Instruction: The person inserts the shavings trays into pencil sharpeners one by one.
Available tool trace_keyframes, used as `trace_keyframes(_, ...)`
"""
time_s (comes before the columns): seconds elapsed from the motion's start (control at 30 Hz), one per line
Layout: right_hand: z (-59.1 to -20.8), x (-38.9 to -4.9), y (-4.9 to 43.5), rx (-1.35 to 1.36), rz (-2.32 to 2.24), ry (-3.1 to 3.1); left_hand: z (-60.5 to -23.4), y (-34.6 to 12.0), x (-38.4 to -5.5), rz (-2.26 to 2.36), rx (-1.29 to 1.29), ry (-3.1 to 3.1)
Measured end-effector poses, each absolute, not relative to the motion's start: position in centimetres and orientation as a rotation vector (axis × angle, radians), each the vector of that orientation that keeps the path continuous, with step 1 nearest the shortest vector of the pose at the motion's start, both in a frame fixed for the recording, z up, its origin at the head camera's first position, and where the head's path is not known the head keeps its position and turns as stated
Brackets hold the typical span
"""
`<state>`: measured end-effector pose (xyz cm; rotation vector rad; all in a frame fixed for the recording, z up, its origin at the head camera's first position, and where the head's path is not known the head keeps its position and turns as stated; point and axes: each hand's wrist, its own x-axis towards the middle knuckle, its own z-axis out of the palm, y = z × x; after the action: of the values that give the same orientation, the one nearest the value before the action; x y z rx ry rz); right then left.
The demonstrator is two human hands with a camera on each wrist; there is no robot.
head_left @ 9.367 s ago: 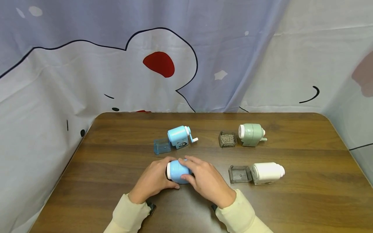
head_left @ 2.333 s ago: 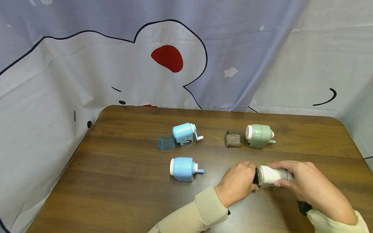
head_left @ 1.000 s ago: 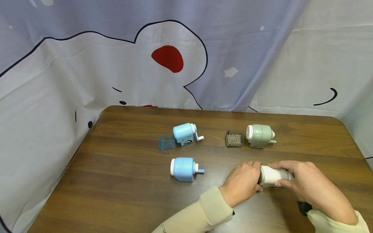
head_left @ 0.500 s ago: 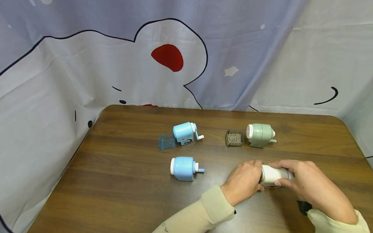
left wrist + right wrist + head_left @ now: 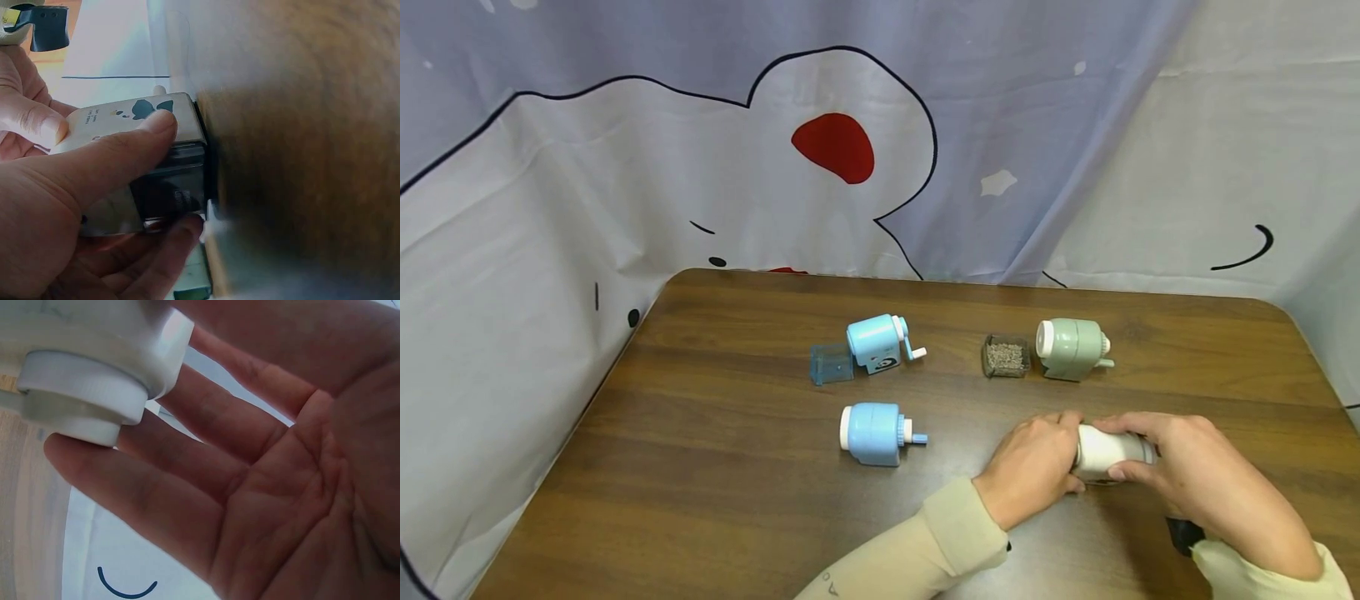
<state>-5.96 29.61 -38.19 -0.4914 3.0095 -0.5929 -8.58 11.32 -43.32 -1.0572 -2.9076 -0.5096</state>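
A white hand-crank pencil sharpener (image 5: 1099, 452) stands on the table between both hands. My right hand (image 5: 1202, 475) grips its body from the right, thumb in front and fingers behind. My left hand (image 5: 1030, 462) holds its left end. In the left wrist view, the left thumb lies across the printed side and the fingers wrap the opposite side. Between them shows the dark see-through shavings drawer (image 5: 172, 194), set in the sharpener. In the right wrist view, right fingers extend beside the white ribbed knob (image 5: 81, 381). From the head view, the left hand hides the drawer.
A blue sharpener (image 5: 874, 435) stands left of the hands. Behind it is a light-blue panda sharpener (image 5: 872, 342) beside its blue drawer (image 5: 831, 364). At the back right, a green sharpener (image 5: 1067, 348) stands beside a drawer of shavings (image 5: 1006, 357). A curtain (image 5: 700, 183) hangs behind.
Both hands have gone from the blue sharpener to the white one, whose drawer earlier lay beside it. Over the last second, the left hand has edged right against the white sharpener.
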Motion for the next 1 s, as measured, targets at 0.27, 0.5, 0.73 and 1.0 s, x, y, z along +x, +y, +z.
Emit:
trace_keyframes(0.27,-38.1,-6.1,29.4,-0.447,-0.604,2.974,-43.4,11.3,-8.6,-0.510,-1.043,-2.907)
trace_keyframes(0.5,-38.1,-5.9,29.4,-0.436,-0.601,2.992,-43.5,11.3,-8.6,-0.573,-1.049,-2.929)
trace_keyframes(0.73,-38.5,-5.9,29.1,-0.505,-0.590,3.036,-43.7,10.8,-8.4,-0.600,-1.047,-2.914)
trace_keyframes(1.0,-37.5,-5.7,28.8,-0.582,-0.557,3.090,-41.8,8.4,-7.7,-0.503,-1.048,-2.895)
